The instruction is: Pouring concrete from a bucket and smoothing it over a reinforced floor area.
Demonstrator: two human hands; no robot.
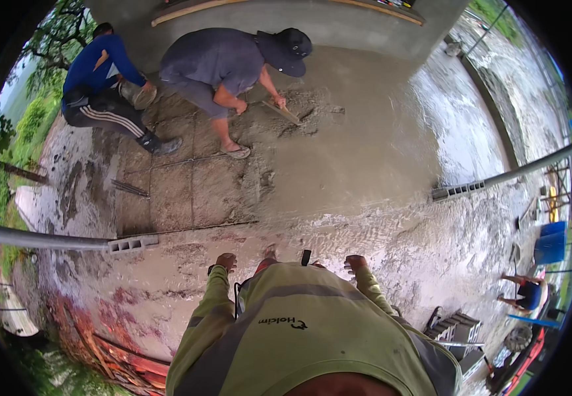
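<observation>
My left hand (226, 261) hangs beside my hip with its fingers loosely apart, holding nothing. On the other side my right hand (356, 263) is just as bare, fingers slightly curled. Both hands are above a wet, muddy floor (306, 230). Ahead lies a smooth patch of fresh concrete (355, 153); to its left, steel reinforcing bars (193, 188) form a grid over rough ground. A crouching person in a dark cap (216, 59) works the rough concrete edge with a wooden float or board (282, 112). Farther left, another person (95, 79) bends over a bucket (138, 94).
Grey posts on hollow concrete blocks stand left (132, 243) and right (459, 190). Loose rods (130, 188) lie by the grid. A blue barrel (550, 242), stacked blocks (456, 331) and another person (526, 293) are at right. Wood pieces (118, 356) lie lower left.
</observation>
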